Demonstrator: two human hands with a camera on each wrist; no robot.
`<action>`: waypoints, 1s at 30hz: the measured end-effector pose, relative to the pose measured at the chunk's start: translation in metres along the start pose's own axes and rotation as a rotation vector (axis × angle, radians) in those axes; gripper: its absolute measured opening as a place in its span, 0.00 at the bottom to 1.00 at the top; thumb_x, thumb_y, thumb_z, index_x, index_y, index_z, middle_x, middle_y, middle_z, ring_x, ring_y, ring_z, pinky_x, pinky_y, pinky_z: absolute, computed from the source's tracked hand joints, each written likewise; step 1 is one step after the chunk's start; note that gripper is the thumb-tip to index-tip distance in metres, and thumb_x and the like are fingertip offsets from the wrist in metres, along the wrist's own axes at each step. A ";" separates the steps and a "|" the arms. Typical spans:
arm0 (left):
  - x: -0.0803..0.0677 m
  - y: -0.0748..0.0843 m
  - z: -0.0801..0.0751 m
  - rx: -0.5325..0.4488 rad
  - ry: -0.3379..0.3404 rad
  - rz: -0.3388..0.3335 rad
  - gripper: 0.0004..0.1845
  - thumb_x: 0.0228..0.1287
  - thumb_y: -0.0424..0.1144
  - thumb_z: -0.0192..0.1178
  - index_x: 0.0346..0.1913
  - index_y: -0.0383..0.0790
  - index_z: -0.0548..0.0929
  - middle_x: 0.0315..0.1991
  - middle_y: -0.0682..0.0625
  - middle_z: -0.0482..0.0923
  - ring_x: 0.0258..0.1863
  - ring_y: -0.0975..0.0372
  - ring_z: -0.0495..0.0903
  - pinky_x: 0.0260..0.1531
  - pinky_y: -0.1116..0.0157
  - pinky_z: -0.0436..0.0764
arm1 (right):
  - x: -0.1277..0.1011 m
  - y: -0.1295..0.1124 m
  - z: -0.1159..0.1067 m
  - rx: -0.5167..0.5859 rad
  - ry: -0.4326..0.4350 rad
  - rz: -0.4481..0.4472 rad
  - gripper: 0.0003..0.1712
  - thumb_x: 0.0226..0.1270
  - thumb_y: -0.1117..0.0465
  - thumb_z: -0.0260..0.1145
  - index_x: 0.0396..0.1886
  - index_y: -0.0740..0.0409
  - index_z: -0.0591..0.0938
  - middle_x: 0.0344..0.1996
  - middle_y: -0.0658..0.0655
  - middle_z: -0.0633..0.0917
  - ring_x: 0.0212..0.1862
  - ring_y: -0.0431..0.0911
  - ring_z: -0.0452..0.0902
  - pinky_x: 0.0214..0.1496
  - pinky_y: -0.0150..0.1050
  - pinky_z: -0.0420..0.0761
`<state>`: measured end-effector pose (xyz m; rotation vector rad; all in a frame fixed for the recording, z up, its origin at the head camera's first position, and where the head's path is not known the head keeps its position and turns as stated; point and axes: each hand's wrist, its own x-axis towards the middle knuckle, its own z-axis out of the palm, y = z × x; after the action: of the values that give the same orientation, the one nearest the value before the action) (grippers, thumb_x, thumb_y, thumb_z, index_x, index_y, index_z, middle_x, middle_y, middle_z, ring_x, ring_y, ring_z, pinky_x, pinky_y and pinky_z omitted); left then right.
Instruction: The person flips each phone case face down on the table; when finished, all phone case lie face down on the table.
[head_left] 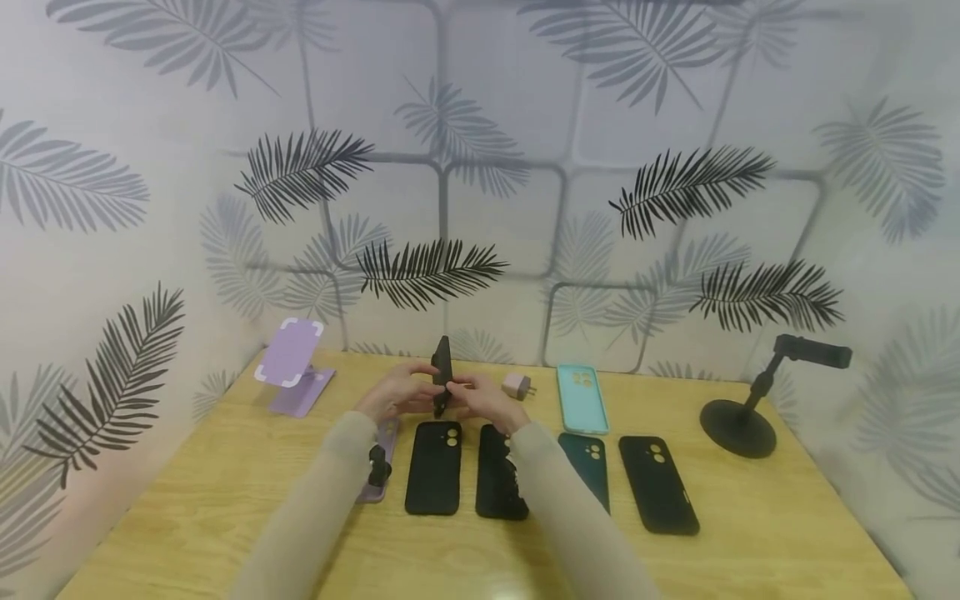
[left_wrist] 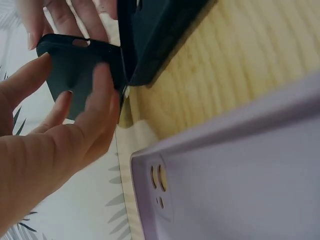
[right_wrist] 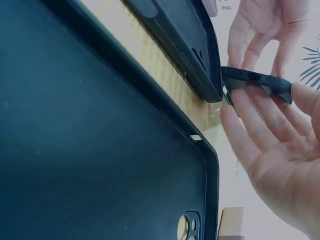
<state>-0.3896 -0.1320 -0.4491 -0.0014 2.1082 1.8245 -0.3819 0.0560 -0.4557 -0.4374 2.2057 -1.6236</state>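
1. Nearest along the wooden desk (head_left: 225, 492), a row of phone cases lies flat below the hands: a lilac case (head_left: 381, 467) partly under the left sleeve, a black case (head_left: 433, 467) just right of it, and a second black case (head_left: 498, 475) partly under the right sleeve.
2. Further right in that row lie a dark teal case (head_left: 588, 467) and then a third black case (head_left: 658, 483), each apart from its neighbour.
3. Just behind the row, above the gap between the 2 nearest black cases, both hands hold 1 dark phone case (head_left: 442, 375) upright on its short end, seen edge-on from the head view. It is thin, matte and very dark, with an oval cut-out in its lower edge in the left wrist view.
4. The left hand (head_left: 397, 393) has its fingers loosely spread and only lightly bent, with the fingertips (left_wrist: 102, 82) pressed against the held case's flat side.
5. The right hand (head_left: 483, 400) meets it from the other side, fingers (right_wrist: 250, 115) nearly straight and laid along the held case's edge; the palm is open.
6. Right of the held case sit a small pink charger plug (head_left: 517, 385) and a mint case (head_left: 581, 398) lying flat.
7. Far left of the held case stands a lilac folding stand (head_left: 294, 367); far right, a black round-based holder (head_left: 742, 417).
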 end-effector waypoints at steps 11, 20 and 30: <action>0.004 0.004 -0.002 0.144 0.035 -0.022 0.30 0.65 0.32 0.63 0.69 0.33 0.67 0.67 0.34 0.65 0.65 0.44 0.71 0.57 0.54 0.81 | -0.006 -0.002 -0.002 0.038 0.213 -0.046 0.25 0.73 0.66 0.60 0.66 0.69 0.69 0.48 0.74 0.83 0.49 0.64 0.83 0.53 0.53 0.84; -0.002 -0.004 -0.014 0.261 0.025 -0.016 0.25 0.68 0.32 0.60 0.65 0.27 0.70 0.63 0.33 0.74 0.57 0.48 0.80 0.52 0.59 0.84 | -0.002 0.014 0.004 -0.011 0.282 0.000 0.19 0.65 0.71 0.66 0.55 0.74 0.79 0.48 0.71 0.84 0.43 0.51 0.85 0.49 0.44 0.86; -0.002 -0.005 -0.016 0.231 0.025 -0.033 0.23 0.67 0.27 0.56 0.64 0.25 0.72 0.63 0.31 0.71 0.59 0.46 0.76 0.53 0.59 0.84 | -0.005 0.016 -0.004 -0.097 0.236 0.010 0.17 0.64 0.72 0.65 0.53 0.73 0.81 0.48 0.69 0.85 0.46 0.55 0.86 0.48 0.42 0.87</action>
<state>-0.3903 -0.1486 -0.4520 -0.0008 2.3097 1.5606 -0.3798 0.0659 -0.4695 -0.2710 2.4626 -1.6418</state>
